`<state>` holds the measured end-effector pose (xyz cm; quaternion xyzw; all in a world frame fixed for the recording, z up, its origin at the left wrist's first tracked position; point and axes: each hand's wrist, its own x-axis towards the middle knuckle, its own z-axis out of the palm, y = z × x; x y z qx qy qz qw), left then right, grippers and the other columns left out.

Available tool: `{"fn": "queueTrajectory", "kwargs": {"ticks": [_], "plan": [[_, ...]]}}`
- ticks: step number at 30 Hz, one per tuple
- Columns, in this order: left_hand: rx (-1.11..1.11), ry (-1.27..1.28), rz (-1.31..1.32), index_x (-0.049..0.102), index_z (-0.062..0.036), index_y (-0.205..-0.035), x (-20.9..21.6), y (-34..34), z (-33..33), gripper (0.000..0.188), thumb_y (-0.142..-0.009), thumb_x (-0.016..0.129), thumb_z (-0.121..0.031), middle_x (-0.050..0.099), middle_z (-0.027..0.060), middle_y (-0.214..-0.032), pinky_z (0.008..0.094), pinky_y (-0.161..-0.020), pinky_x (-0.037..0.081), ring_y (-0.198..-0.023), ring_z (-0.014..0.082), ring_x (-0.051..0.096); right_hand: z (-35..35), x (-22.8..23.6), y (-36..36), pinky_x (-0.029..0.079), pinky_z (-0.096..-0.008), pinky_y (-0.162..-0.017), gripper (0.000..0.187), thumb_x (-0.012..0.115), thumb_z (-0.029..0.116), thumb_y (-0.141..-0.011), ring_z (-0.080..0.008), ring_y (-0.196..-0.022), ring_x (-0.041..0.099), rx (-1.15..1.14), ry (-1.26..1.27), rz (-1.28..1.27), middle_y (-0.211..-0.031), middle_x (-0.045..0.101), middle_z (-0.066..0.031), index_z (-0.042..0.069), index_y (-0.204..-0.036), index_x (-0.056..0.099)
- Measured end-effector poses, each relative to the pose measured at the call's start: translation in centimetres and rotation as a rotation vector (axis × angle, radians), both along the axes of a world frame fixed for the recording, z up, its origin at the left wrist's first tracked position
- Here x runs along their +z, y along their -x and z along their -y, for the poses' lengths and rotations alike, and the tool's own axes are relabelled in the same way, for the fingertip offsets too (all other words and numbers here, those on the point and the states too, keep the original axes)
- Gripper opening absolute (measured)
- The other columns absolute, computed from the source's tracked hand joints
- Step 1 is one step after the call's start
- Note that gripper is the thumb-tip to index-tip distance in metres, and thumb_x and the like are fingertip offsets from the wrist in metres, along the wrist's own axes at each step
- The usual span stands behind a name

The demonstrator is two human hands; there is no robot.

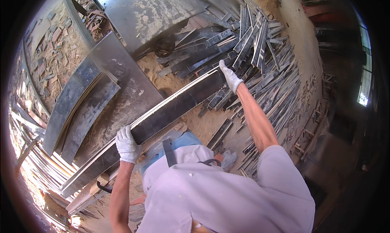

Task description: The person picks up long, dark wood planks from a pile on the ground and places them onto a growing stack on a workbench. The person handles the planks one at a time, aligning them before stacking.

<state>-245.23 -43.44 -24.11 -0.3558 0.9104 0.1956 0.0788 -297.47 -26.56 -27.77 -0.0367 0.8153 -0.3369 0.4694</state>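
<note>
A stack of long dark boards (183,99) with pale edges lies slantwise in front of me, from lower left to upper right. My left hand (128,145), in a light grey knit glove, is closed over the stack left of its middle, fingers across the top edge. At the far right end, my right hand (230,75), gloved alike, grips the boards' end; part of its fingers is hidden. The stack crosses a corner of a large dark flat sheet (130,76).
Curved dark panels (71,107) rest on the sheet at left. A big dusty panel (150,13) stands at the back. Heaps of loose dark strips (260,42) cover the ground at right. Wood scraps (55,38) lie far left. A wooden beam (83,198) is below the stack.
</note>
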Motion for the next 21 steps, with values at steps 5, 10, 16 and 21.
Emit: {"fn": "queueTrajectory", "kwargs": {"ticks": [5, 10, 16, 21], "plan": [[0.067, -0.039, 0.053, 0.048, -0.0020, -0.145, -0.2, -2.7, 0.7, 0.095, -0.060, 0.090, -0.011, 0.058, 0.0215, -0.135, 0.0544, -0.114, 0.041, -0.130, 0.0412, 0.055, 3.5, 1.1, -5.4, 0.013, -0.0369, -0.133, 0.113, 0.035, 0.087, -0.100, -0.0222, -0.166, 0.009, -0.091, 0.007, 0.248, -0.180, 0.010, -0.0134, 0.001, -0.171, 0.016], [0.084, -0.027, 0.136, 0.043, -0.0023, -0.149, -0.3, -6.5, 1.5, 0.106, -0.058, 0.094, -0.015, 0.056, 0.0203, -0.137, 0.0533, -0.115, 0.041, -0.130, 0.0409, 0.053, 3.3, -4.6, -9.8, 0.020, -0.0388, -0.132, 0.114, 0.032, 0.088, -0.099, -0.0265, -0.162, 0.023, -0.043, 0.096, 0.180, -0.177, 0.025, -0.0174, -0.001, -0.170, 0.023], [0.008, -0.082, 0.087, 0.042, -0.0027, -0.152, -0.4, -1.0, 0.5, 0.108, -0.058, 0.093, -0.015, 0.056, 0.0212, -0.136, 0.0538, -0.111, 0.042, -0.127, 0.0417, 0.054, 3.0, -9.1, -12.9, 0.023, -0.0443, -0.132, 0.118, 0.018, 0.091, -0.096, -0.0358, -0.164, 0.022, 0.406, -0.058, 0.168, -0.174, 0.026, -0.0253, -0.002, -0.168, 0.026], [0.052, -0.135, 0.054, 0.046, 0.0000, -0.144, -0.5, -0.1, 0.7, 0.093, -0.060, 0.086, -0.008, 0.056, 0.0232, -0.136, 0.0550, -0.115, 0.040, -0.131, 0.0415, 0.054, 4.0, -9.7, -12.9, 0.041, -0.0359, -0.120, 0.095, 0.027, 0.080, -0.106, -0.0208, -0.136, 0.058, 0.106, -0.047, 0.279, -0.154, 0.059, -0.0108, 0.005, -0.162, 0.046]]}}
